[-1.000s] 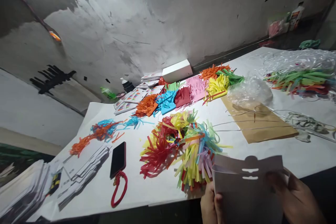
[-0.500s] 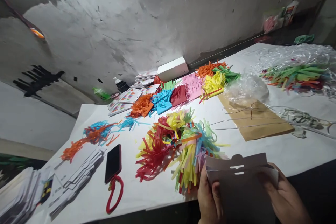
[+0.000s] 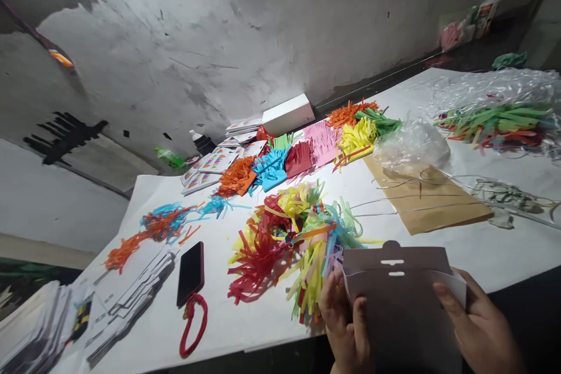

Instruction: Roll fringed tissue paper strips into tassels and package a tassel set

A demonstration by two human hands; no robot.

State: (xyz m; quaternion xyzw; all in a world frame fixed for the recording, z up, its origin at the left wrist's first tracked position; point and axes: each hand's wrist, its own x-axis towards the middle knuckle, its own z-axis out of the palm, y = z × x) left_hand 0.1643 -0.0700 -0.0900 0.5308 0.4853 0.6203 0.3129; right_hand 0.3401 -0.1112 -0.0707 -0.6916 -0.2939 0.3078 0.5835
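Card packet [image 3: 407,315], slotted top flap: before the near edge of the white table [image 3: 491,251].
Left hand [image 3: 344,321]: holds its left side, thumb in front.
Right hand [image 3: 477,321]: holds its right side, thumb across the face.
Handling: light, even grip advisable; thin card probably creases.
Adjacent: fringed paper bunch [image 3: 265,263].
Beyond: brown sheet [image 3: 425,204]; leftward, phone [image 3: 191,273].

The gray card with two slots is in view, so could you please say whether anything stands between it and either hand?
Nothing visible does: the left hand and the right hand touch the gray card directly, at opposite sides. Colorful strips lie beyond the left hand.
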